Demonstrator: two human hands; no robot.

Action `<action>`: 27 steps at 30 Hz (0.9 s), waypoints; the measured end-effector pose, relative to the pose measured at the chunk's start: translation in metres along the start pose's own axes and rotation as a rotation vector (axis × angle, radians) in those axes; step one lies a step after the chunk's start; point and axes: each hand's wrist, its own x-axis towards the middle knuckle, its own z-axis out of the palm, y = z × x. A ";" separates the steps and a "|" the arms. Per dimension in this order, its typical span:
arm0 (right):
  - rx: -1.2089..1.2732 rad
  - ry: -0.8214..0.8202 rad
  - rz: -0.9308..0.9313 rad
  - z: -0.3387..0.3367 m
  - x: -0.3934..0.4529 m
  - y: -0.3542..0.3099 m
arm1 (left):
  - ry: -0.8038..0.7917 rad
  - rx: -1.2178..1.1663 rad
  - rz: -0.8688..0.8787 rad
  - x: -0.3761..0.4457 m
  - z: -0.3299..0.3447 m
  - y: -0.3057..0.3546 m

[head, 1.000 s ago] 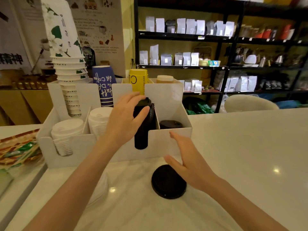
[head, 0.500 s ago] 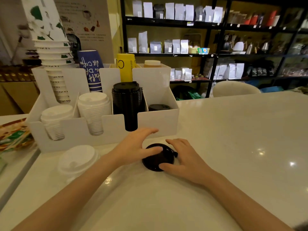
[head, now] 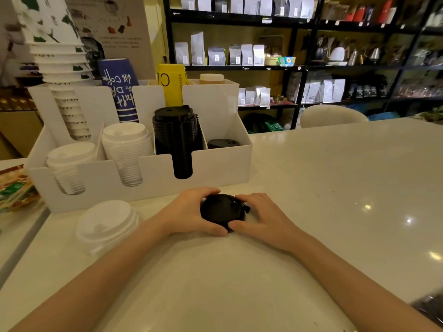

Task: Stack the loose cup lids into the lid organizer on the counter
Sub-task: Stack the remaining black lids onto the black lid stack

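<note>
A loose black lid stack [head: 221, 210] lies on the counter just in front of the white lid organizer [head: 215, 167]. My left hand [head: 191, 212] cups its left side and my right hand [head: 261, 215] cups its right side, fingers curled around the rim. The organizer's front slots hold two white lid stacks [head: 69, 161] [head: 127, 144], a tall black lid stack [head: 176, 133] and a low black lid stack [head: 223, 143]. A loose pile of white lids [head: 106, 226] rests on the counter at the left, untouched.
Paper cup stacks stand behind the organizer: white and green [head: 60, 61], blue [head: 118, 89], yellow [head: 171, 83]. Packets [head: 14, 188] lie at the far left past the counter's edge. Black shelving [head: 299, 56] fills the back. Something dark [head: 429, 307] sits at the bottom right.
My left hand left the tall black stack in the organizer and came down to the counter. Both hands have closed in around the loose black lids.
</note>
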 end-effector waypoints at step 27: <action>0.426 0.283 -0.307 -0.065 0.124 -0.080 | 0.662 -0.250 0.145 0.031 -0.124 0.026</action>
